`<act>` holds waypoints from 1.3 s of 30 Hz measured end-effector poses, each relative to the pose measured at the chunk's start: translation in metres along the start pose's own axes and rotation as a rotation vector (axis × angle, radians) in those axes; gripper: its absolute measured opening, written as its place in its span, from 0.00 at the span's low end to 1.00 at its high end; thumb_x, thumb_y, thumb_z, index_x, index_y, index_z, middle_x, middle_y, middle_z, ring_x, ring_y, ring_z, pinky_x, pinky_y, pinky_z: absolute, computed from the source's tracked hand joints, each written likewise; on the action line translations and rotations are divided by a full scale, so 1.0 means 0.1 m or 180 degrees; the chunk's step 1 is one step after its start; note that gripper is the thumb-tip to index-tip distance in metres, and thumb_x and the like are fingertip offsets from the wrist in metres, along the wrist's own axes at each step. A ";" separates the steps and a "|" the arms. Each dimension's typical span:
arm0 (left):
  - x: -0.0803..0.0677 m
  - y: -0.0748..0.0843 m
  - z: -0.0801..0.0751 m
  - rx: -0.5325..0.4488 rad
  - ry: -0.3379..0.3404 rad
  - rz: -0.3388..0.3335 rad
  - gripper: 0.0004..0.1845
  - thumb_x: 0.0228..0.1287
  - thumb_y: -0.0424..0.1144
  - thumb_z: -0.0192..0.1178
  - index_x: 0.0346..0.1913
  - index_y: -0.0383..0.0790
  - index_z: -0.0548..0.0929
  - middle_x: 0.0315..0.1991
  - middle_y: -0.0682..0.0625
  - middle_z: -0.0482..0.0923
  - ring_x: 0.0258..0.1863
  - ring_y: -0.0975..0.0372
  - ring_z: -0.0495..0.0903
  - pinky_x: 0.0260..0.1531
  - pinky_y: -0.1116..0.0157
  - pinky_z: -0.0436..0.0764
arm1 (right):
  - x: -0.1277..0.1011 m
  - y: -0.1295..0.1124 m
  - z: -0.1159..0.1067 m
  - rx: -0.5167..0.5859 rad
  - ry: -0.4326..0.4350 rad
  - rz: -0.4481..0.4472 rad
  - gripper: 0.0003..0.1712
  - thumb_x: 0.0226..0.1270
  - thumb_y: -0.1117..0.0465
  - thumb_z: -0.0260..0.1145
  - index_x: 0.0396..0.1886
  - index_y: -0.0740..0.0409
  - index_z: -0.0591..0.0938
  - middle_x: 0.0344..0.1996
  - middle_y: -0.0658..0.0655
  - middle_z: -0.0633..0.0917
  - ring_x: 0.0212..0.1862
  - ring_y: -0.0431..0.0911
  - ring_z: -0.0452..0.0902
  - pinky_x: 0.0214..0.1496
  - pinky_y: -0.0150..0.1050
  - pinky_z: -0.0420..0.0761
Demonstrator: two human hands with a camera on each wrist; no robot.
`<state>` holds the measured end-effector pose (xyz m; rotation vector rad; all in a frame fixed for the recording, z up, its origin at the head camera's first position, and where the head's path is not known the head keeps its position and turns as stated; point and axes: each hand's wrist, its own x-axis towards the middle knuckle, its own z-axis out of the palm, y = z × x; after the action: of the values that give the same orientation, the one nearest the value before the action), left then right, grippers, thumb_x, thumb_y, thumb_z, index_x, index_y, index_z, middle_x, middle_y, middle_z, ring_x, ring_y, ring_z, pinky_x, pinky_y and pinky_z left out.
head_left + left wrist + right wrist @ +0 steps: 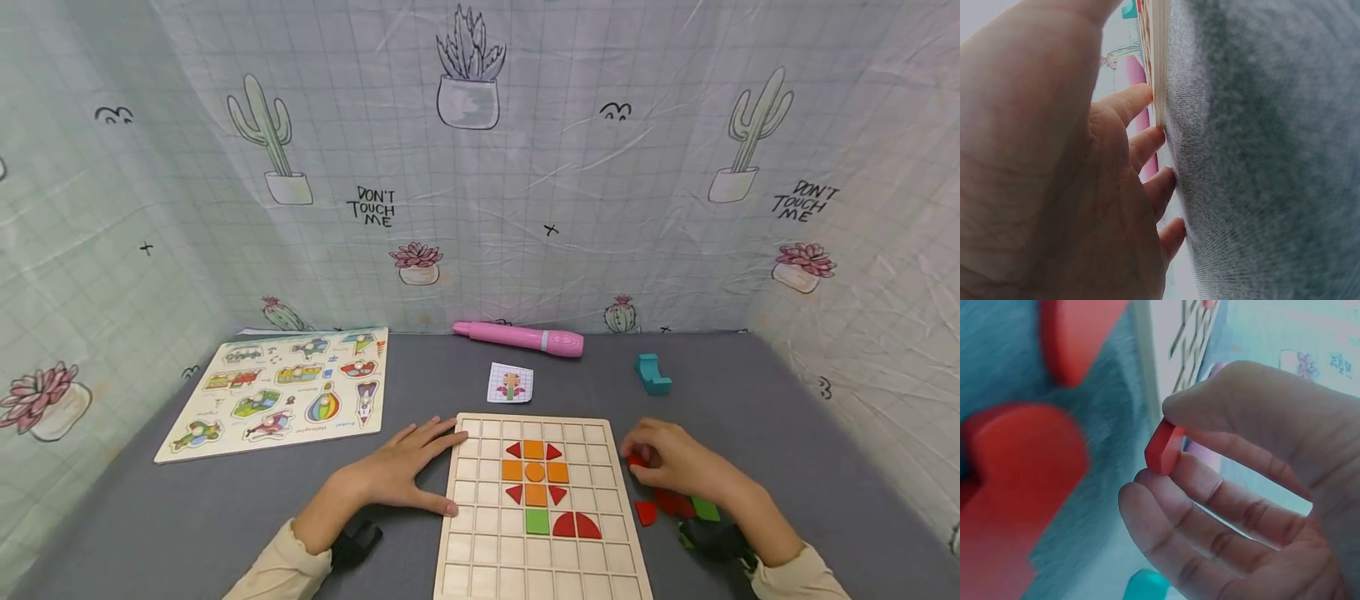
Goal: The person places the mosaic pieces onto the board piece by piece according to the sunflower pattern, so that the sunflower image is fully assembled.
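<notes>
A small red piece [1164, 447] is being pinched between the thumb and fingertips of the right hand [671, 465], just right of the wooden grid board [480, 517] at lower centre. The board's left edge is being pressed by the flat, straight-fingered left hand [401, 471]. More red and green pieces [675, 505] are lying at lower right.

Two boards [542, 508] [281, 392], one pen [519, 338], perhaps five loose pieces [673, 502].
</notes>
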<state>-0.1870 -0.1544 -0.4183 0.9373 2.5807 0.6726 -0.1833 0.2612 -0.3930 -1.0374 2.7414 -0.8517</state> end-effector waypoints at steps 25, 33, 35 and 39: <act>0.01 0.00 0.00 0.0033 0.0015 0.0059 0.51 0.54 0.63 0.67 0.77 0.48 0.57 0.77 0.45 0.49 0.77 0.47 0.45 0.72 0.41 0.45 | 0.46 -0.73 0.34 0.0292 -0.0525 -0.0107 0.06 0.59 0.67 0.70 0.36 0.55 0.84 0.38 0.47 0.75 0.32 0.36 0.69 0.33 0.29 0.77; 0.00 0.01 0.00 0.0036 0.0018 0.0052 0.51 0.54 0.62 0.68 0.76 0.47 0.58 0.77 0.44 0.49 0.77 0.46 0.46 0.72 0.41 0.45 | 0.51 -0.85 0.49 0.0197 -0.0610 -0.0410 0.08 0.60 0.70 0.68 0.34 0.53 0.83 0.37 0.45 0.76 0.36 0.36 0.68 0.34 0.25 0.75; 0.00 0.01 0.00 0.0019 0.0016 0.0050 0.51 0.54 0.62 0.68 0.76 0.47 0.58 0.77 0.44 0.49 0.77 0.46 0.46 0.72 0.41 0.45 | 0.53 -0.88 0.52 0.0170 -0.0661 -0.0434 0.07 0.61 0.70 0.67 0.34 0.53 0.84 0.36 0.45 0.76 0.37 0.36 0.68 0.34 0.25 0.75; 0.00 0.02 0.00 0.0003 0.0005 0.0024 0.51 0.54 0.63 0.68 0.76 0.47 0.57 0.77 0.44 0.49 0.77 0.46 0.45 0.72 0.41 0.45 | 0.57 -0.95 0.56 0.0070 -0.0759 -0.0440 0.06 0.63 0.68 0.67 0.35 0.53 0.84 0.37 0.45 0.76 0.37 0.34 0.68 0.36 0.25 0.75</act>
<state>-0.1861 -0.1537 -0.4170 0.9475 2.5803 0.6743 -0.1563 0.1403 -0.3832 -1.2476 2.4823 -0.7204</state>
